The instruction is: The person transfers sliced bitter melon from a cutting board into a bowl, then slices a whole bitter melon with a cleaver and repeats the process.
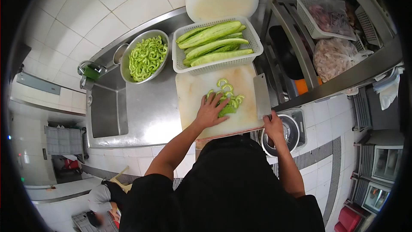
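My left hand [210, 111] lies with fingers spread over crescent-shaped green slices [234, 102], which look like bitter melon, on a pale cutting board [195, 94]. Part of the pile is hidden beneath the fingers. At the board's right edge, my right hand [273, 125] grips a cleaver [262, 96] by its handle. Its broad blade rests over the board, apart from the slices. Just beyond the board, a white plastic basket [216, 68] holds several long green bitter melon pieces [216, 43]. A metal bowl [162, 65] full of similar slices stands to its left.
A steel sink [105, 114] is set into the counter at left. Behind the basket leans a round white board [221, 0]. A metal shelf rack [285, 30] with bagged food stands on the right, above a metal pot [292, 135]. Another person [105, 202] is at lower left.
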Demonstrator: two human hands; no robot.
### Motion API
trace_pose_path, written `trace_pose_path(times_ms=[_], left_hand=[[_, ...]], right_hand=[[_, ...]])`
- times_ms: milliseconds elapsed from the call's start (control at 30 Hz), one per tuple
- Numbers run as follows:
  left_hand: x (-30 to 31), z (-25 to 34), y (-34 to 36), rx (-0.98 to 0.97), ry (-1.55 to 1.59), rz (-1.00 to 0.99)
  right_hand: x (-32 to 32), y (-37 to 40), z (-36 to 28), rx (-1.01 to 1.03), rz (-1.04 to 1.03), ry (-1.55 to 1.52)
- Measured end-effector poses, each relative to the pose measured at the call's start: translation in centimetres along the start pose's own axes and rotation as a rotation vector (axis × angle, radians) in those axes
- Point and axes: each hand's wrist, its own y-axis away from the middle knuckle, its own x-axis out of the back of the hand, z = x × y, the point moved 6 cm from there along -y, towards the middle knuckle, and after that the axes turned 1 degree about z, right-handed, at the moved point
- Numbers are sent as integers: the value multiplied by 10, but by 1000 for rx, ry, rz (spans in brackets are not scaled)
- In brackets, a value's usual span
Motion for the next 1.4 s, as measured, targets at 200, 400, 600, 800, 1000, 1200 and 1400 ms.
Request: trace_pose_path(times_ms=[200, 400, 600, 800, 1000, 1200, 1400], left_hand=[[1, 3, -33, 62, 35, 55], [2, -6, -53, 131, 52, 53], [33, -27, -51, 364, 350, 212], [140, -117, -30, 559, 641, 708], [200, -304, -9, 916, 797, 672], [261, -387, -8, 1001, 1042, 780], [284, -359, -14, 905, 591, 747]], right_hand=[[-3, -6, 9, 86, 66, 2], [-5, -8, 14, 83, 100, 25], [-6, -7, 19, 104, 93, -21], [5, 2, -7, 37, 36, -40], [-3, -9, 12, 71, 68, -46], [-2, -5, 8, 15, 51, -46], [-6, -10, 19, 72, 89, -39]])
